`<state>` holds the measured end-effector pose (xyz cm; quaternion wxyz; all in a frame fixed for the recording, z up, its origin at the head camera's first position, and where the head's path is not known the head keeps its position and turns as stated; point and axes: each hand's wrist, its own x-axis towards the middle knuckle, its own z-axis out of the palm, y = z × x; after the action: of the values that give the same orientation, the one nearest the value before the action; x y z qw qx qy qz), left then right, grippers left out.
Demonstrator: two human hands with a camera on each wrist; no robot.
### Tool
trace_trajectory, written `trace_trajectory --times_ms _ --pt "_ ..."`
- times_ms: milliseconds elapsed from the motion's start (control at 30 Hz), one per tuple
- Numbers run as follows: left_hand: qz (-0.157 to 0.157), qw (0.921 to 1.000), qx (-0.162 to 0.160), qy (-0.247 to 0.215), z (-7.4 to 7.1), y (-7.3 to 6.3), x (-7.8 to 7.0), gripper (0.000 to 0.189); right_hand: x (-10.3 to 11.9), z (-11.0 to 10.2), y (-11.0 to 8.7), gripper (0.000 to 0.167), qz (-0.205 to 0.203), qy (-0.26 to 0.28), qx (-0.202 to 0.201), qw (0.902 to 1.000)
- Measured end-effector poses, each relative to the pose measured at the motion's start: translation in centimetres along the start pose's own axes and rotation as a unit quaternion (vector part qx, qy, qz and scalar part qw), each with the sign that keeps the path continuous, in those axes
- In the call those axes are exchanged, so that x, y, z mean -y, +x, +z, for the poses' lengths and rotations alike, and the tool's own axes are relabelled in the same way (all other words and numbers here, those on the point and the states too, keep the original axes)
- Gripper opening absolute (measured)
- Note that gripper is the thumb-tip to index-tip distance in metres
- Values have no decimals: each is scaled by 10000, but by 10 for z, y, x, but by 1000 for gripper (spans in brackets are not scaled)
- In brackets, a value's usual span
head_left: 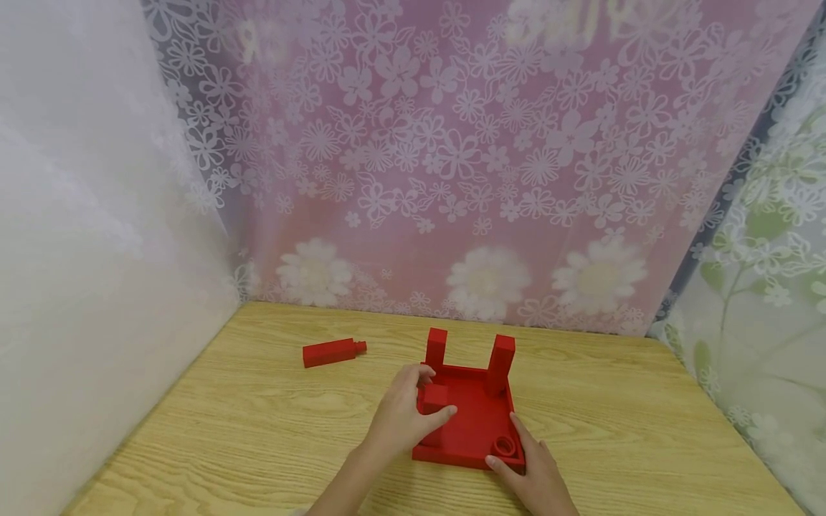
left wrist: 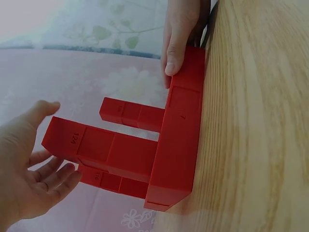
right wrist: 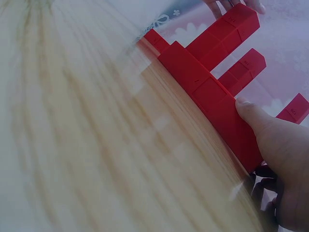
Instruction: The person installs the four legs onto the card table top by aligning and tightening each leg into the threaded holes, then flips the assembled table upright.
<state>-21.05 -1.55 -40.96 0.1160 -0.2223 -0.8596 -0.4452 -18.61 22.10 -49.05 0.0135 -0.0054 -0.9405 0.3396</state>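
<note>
A red square tabletop (head_left: pixel 474 423) with a raised rim lies upside down on the table. Square red legs stand upright at its far left corner (head_left: pixel 436 349), far right corner (head_left: pixel 502 358) and near left corner (head_left: pixel 435 395). At the near right corner a round socket (head_left: pixel 504 446) shows. My left hand (head_left: pixel 400 414) surrounds the near left leg's top with loosely bent fingers; in the left wrist view the thumb stands apart from that leg (left wrist: pixel 99 145). With thumb on the near side and fingers along the right side, my right hand (head_left: pixel 537 469) grips the tabletop's near right corner.
A loose red leg (head_left: pixel 329 352) with a narrower end lies on its side at the back left of the wooden table (head_left: pixel 271 408). Floral curtains hang behind (head_left: pixel 413 179) and to the right (head_left: pixel 768 287); a pale sheet (head_left: pixel 110 251) borders the left.
</note>
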Motion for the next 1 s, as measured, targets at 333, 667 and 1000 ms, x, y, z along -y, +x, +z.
trace_trajectory --times_ms 333,667,1000 --pt "-253 9983 -56 -515 0 1 4 40 -1 0 0 96 -55 -21 0 10000" --pt "-334 9980 -52 -539 -3 1 0 37 3 -1 -1 96 13 -84 13 10000" --pt "-175 9990 -237 -349 0 0 1 36 0 1 0 97 -54 -21 -68 10000"
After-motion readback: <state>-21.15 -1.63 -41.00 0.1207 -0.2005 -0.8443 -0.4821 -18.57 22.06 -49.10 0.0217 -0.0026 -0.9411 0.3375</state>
